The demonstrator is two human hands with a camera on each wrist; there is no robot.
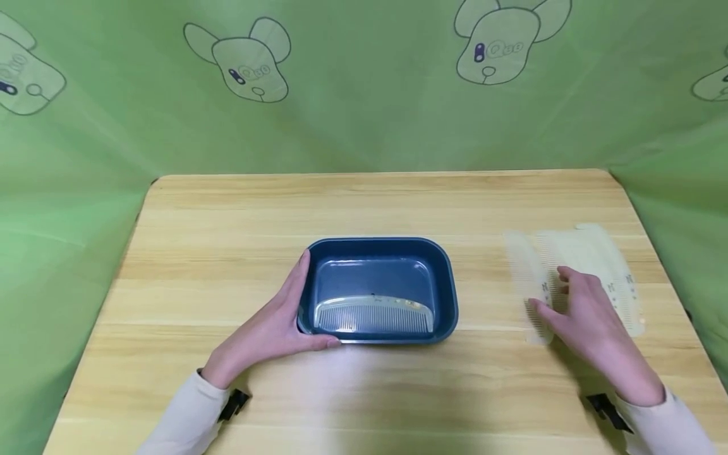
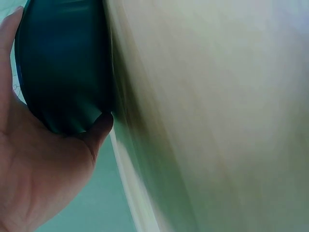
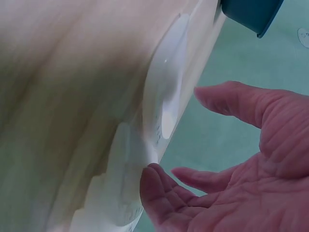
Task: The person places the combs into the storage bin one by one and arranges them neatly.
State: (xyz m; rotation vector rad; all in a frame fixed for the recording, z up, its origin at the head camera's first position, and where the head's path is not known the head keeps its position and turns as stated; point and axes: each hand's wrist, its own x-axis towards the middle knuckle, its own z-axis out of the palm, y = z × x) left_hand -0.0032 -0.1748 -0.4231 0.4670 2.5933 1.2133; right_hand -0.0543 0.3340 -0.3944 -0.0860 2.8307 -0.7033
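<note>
A dark blue rectangular plastic basin (image 1: 372,284) stands mid-table. My left hand (image 1: 273,328) grips its left end, thumb along the front wall and fingers up the left side; the left wrist view shows the palm (image 2: 48,169) against the basin's outer wall (image 2: 65,63). Inside lies one translucent comb (image 1: 372,315), teeth toward the front. On the right, my right hand (image 1: 594,322) hovers over several translucent pale combs, thumb and fingers spread apart with nothing between them. Its thumb is nearest the leftmost comb (image 1: 526,265); the others (image 1: 586,246) overlap beside it.
The wooden table (image 1: 227,215) has rounded back corners. Behind it and at both sides hangs a green cloth (image 1: 364,114) printed with cartoon animal heads. Black clips (image 1: 233,404) sit at both sleeve cuffs.
</note>
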